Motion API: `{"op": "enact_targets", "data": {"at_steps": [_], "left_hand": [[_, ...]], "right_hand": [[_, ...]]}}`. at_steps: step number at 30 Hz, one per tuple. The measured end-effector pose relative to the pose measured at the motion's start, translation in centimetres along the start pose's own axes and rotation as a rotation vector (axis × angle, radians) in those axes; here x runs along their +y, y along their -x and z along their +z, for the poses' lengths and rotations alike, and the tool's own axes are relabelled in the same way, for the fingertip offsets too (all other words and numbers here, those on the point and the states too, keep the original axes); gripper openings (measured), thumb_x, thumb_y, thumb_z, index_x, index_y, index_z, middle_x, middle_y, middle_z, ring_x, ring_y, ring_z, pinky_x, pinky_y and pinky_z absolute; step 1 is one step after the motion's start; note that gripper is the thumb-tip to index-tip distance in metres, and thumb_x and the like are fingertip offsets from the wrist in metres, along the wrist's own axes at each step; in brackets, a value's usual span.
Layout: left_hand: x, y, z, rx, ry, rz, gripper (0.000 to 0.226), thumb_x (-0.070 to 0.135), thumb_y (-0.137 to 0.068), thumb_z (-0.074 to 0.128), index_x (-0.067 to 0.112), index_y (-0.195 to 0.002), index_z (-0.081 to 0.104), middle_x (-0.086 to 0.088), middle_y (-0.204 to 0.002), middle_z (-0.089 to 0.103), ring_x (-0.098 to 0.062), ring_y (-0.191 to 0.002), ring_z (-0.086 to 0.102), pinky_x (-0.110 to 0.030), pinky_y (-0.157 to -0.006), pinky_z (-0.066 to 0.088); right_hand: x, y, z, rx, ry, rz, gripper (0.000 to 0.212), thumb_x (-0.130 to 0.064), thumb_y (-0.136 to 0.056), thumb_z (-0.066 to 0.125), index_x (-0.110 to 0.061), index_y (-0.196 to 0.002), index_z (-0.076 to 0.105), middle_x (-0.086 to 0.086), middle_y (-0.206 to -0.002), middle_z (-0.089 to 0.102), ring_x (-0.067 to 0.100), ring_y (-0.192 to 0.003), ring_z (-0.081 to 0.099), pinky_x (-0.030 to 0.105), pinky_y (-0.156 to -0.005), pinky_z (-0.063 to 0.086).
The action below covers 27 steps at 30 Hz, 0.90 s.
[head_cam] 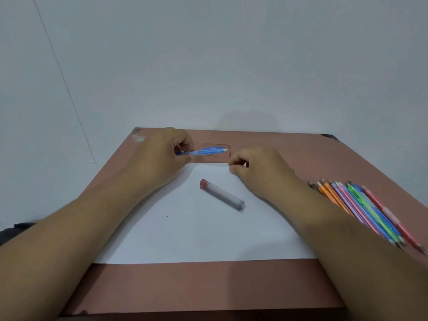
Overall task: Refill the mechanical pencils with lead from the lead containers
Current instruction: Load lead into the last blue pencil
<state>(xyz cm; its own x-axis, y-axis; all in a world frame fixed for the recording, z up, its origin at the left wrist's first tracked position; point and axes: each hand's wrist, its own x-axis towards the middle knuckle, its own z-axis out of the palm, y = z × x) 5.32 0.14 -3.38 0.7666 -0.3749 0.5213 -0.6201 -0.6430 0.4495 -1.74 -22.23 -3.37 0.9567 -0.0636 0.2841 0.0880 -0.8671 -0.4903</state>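
Gripping blue pencil [203,151], left hand [162,154]; right hand [257,167] pinched just beside, contents unclear.

A plain pale grey-white wall [231,66] rises behind a reddish-brown table [185,286], with a corner seam at the left. Light is soft and even. The table's far corners look scuffed.

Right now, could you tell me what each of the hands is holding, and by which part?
Left hand grips the blue pencil by its tip end. Right hand is pinched shut; what it holds, if anything, cannot be told.
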Motion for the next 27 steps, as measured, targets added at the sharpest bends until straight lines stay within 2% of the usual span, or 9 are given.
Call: {"op": "enact_targets", "data": {"at_steps": [2, 5, 8, 12, 21, 27], "left_hand": [[-0.1, 0.0, 0.0, 0.001, 0.003, -0.005, 0.017, 0.015, -0.081, 0.077, 0.027, -0.079, 0.065, 0.009, -0.081, 0.065, -0.009, -0.075, 0.060, -0.028, -0.067, 0.050], [-0.3, -0.1, 0.1, 0.006, 0.015, -0.012, 0.017, 0.016, -0.080, 0.077, 0.028, -0.077, 0.065, 0.010, -0.080, 0.065, -0.010, -0.074, 0.061, -0.032, -0.069, 0.054], [-0.3, -0.1, 0.2, 0.013, 0.019, -0.017, 0.015, 0.018, -0.081, 0.077, 0.028, -0.077, 0.066, 0.011, -0.081, 0.065, -0.009, -0.075, 0.061, -0.036, -0.070, 0.055], [-0.1, -0.1, 0.2, 0.006, 0.036, -0.008, 0.017, 0.019, -0.081, 0.078, 0.030, -0.077, 0.065, 0.011, -0.082, 0.065, -0.009, -0.076, 0.061, -0.034, -0.070, 0.054], [0.0, -0.1, 0.2, 0.018, 0.065, 0.001, 0.019, 0.019, -0.080, 0.078, 0.031, -0.078, 0.064, 0.011, -0.083, 0.066, -0.009, -0.078, 0.063, -0.039, -0.074, 0.056], [0.5, 0.1, 0.0, 0.040, 0.098, 0.045, 0.027, 0.020, -0.079, 0.081, 0.038, -0.076, 0.061, 0.013, -0.082, 0.065, -0.005, -0.078, 0.061, -0.029, -0.073, 0.054]], "right_hand": [[-0.1, 0.0, 0.0, 0.093, -0.112, 0.020, 0.010, -0.021, -0.094, 0.069, -0.025, -0.096, 0.078, -0.016, -0.086, 0.070, -0.002, -0.072, 0.060, 0.007, -0.059, 0.039], [-0.7, 0.2, -0.4, 0.224, -0.507, 0.079, 0.010, -0.016, -0.090, 0.074, -0.025, -0.091, 0.079, -0.013, -0.074, 0.071, -0.003, -0.062, 0.058, 0.011, -0.064, 0.046], [-1.3, 0.4, -0.8, 0.222, -0.764, 0.093, 0.013, -0.012, -0.086, 0.079, -0.024, -0.088, 0.079, -0.002, -0.080, 0.077, 0.007, -0.071, 0.067, 0.030, -0.082, 0.058], [-1.4, 0.5, -0.7, 0.202, -0.808, 0.094, 0.013, -0.009, -0.085, 0.080, -0.021, -0.089, 0.080, 0.004, -0.085, 0.079, 0.013, -0.078, 0.072, 0.042, -0.093, 0.059], [-1.6, 0.5, -0.6, 0.210, -0.806, 0.096, 0.014, -0.009, -0.085, 0.080, -0.023, -0.087, 0.080, 0.003, -0.083, 0.078, 0.017, -0.081, 0.074, 0.045, -0.093, 0.059], [-1.6, 0.6, -0.8, 0.215, -0.854, 0.098, 0.010, -0.010, -0.087, 0.079, -0.019, -0.089, 0.081, 0.004, -0.086, 0.079, 0.021, -0.081, 0.073, 0.046, -0.093, 0.059]]}}
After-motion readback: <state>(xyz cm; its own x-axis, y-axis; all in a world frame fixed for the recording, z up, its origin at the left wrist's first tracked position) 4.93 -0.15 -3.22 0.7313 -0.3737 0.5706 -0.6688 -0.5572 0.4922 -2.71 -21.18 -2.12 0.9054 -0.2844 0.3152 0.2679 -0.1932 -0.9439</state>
